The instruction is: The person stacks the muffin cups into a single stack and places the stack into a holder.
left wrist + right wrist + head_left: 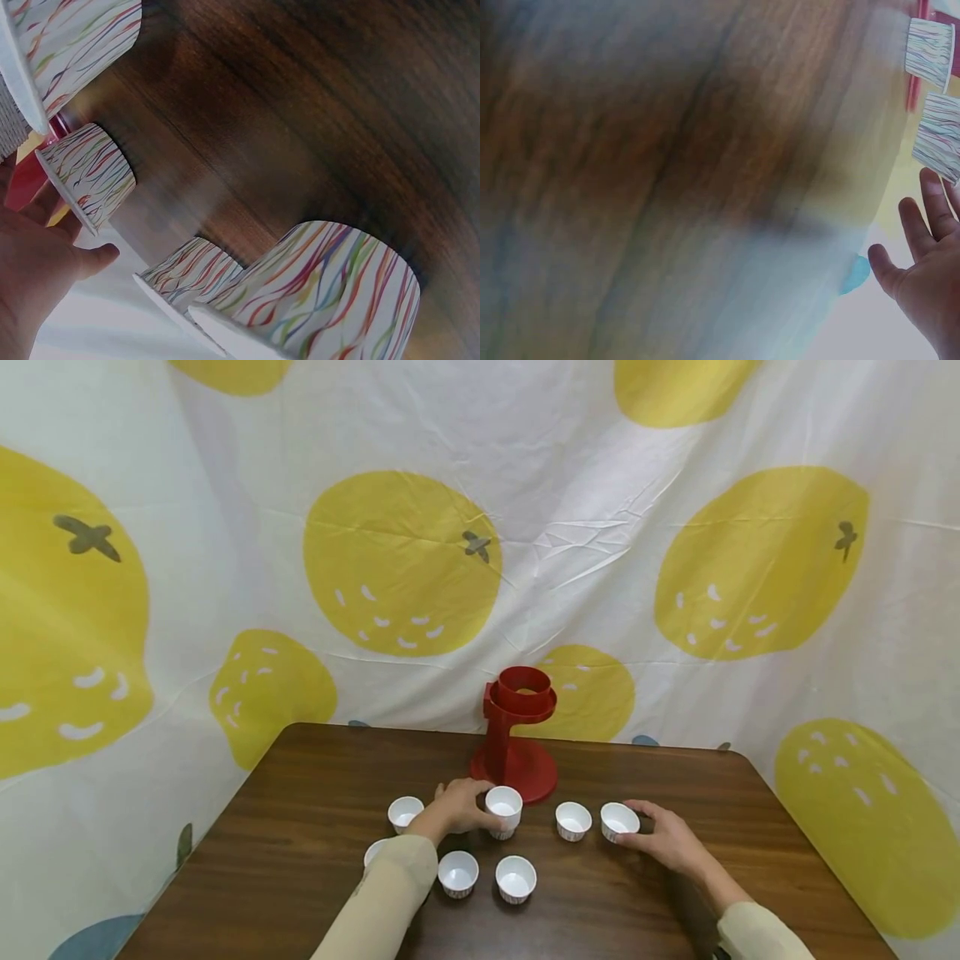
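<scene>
In the head view my left hand [459,807] holds a white paper cup [502,806] between thumb and fingers, just before the red stand. A second rim line shows low on that cup, like one cup nested in another. The left wrist view shows the held cup [91,178] printed with coloured wavy lines. On the right, my right hand [670,841] pinches another cup [619,821] at its right side, thumb in front and fingers behind. In the right wrist view the other fingers of the right hand [937,277] are spread beside that cup [937,139].
Further cups stand upright near the hands: one [573,821] between them, two in front [458,873] [516,879], and two at the left [406,812], one partly behind the left sleeve. A red stand [517,768] with a ring top rises at the wooden table's [322,777] back, before a lemon-print cloth [570,527].
</scene>
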